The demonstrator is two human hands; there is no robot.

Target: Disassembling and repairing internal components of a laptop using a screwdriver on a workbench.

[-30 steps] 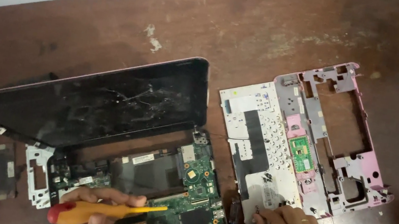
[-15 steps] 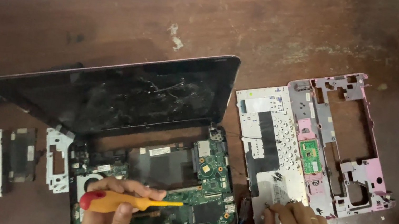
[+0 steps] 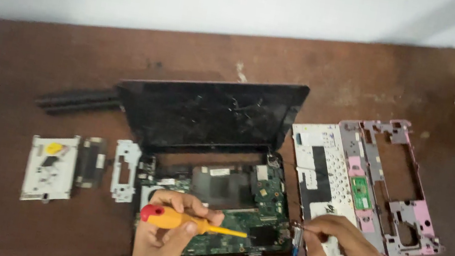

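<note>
Brown table (image 3: 38, 55): opened laptop (image 3: 216, 163), loose keyboard (image 3: 321, 173), perhaps brackets (image 3: 125, 169).

Bare table (image 3: 35, 73) behind; raised screen (image 3: 211, 113) blocks laptop's far side.

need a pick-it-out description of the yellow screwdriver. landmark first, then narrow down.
Start at the opened laptop in the middle of the brown table, its cracked dark screen tilted up. Just below the screen lies the bare green motherboard, and the left hand holds the screwdriver sideways over it. It is the only tool with a yellow handle and red end cap.
</note>
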